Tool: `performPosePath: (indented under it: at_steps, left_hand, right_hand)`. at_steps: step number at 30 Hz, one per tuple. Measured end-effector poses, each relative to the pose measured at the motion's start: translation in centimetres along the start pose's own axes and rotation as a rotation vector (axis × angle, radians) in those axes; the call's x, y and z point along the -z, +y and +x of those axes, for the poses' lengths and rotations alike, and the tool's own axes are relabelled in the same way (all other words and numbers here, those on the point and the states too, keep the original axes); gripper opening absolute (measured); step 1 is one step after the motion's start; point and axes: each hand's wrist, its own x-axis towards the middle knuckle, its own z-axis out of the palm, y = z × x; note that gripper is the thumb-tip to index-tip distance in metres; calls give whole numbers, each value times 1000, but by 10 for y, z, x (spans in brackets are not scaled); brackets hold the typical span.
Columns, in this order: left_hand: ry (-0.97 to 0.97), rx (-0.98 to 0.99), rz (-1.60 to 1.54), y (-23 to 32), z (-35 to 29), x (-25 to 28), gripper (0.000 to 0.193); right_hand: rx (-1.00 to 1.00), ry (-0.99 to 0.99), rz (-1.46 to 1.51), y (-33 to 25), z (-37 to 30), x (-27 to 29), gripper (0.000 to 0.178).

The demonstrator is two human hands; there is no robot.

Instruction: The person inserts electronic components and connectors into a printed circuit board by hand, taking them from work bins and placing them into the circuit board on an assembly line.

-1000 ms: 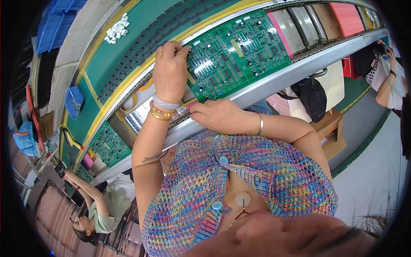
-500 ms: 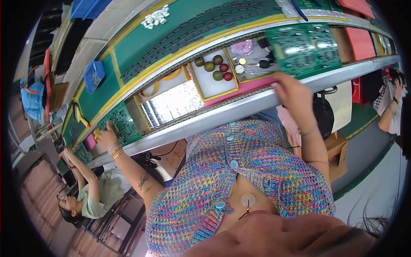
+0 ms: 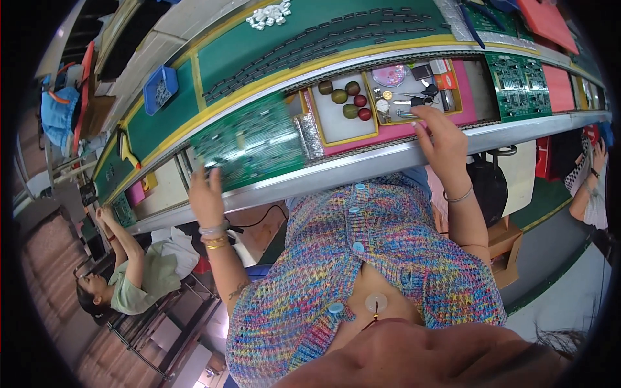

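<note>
My left hand (image 3: 207, 199) is at the left end of a green circuit board (image 3: 249, 145). Its thumb lies over the board's edge and the fingers close on that end; the board is smeared by motion. Silver rails run along the board's long sides. My right hand (image 3: 443, 143), fingers apart and holding nothing, hovers at the near rail (image 3: 388, 152). Its fingertips are by a yellow-edged tray (image 3: 402, 87) holding keys, a pink round item and small metal parts. A second circuit board (image 3: 519, 87) sits farther right between the rails.
Beside the keys stands a yellow-edged box (image 3: 333, 129) with several red and green round fruits. Beyond the rails, rows of black parts (image 3: 310, 42), white pieces (image 3: 268, 14) and a blue bin (image 3: 160, 90) rest on green matting. A co-worker (image 3: 139, 278) sits at the left.
My left hand has moved right along the rails with its circuit board, covering the silver sheet. The other board now sits farther right, away from my right hand, and the key tray is uncovered.
</note>
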Motion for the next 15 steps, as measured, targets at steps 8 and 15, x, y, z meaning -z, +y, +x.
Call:
performPosePath:
  at_steps: [8, 15]
  left_hand:
    - [-102, -593, -121, 122, -12, -11, 46]
    - [164, -848, -263, 227, 55, -21, 16]
  right_hand:
    - [113, 69, -36, 6, -3, -2, 21]
    - [-14, 204, -20, 21, -17, 4, 20]
